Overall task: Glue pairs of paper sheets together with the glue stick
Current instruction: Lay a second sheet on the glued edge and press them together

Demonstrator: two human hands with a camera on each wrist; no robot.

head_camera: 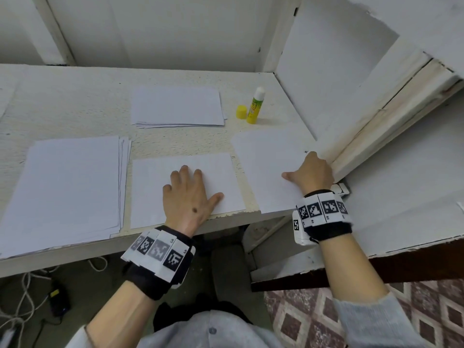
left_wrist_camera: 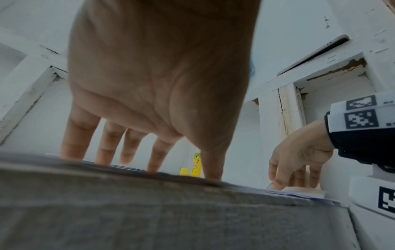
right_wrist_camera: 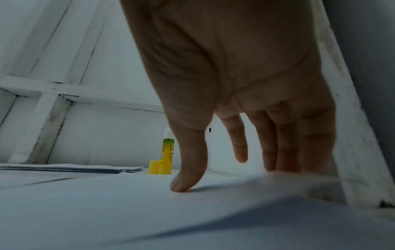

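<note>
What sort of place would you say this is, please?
Probably a makeshift home workstation: a worn white-painted table with chipped paint, built into a panelled corner, cables on the floor, and a patterned rug beside it.

White painted desk point(head_camera: 75, 96), surface rough, front edge chipped. White panelled wall point(head_camera: 163, 28) behind desk; worn white wooden frame point(head_camera: 371, 114) at its right. Below desk: dark floor, cables point(head_camera: 22, 297) left, patterned tile point(head_camera: 313, 320) right. Light dim, even.
</note>
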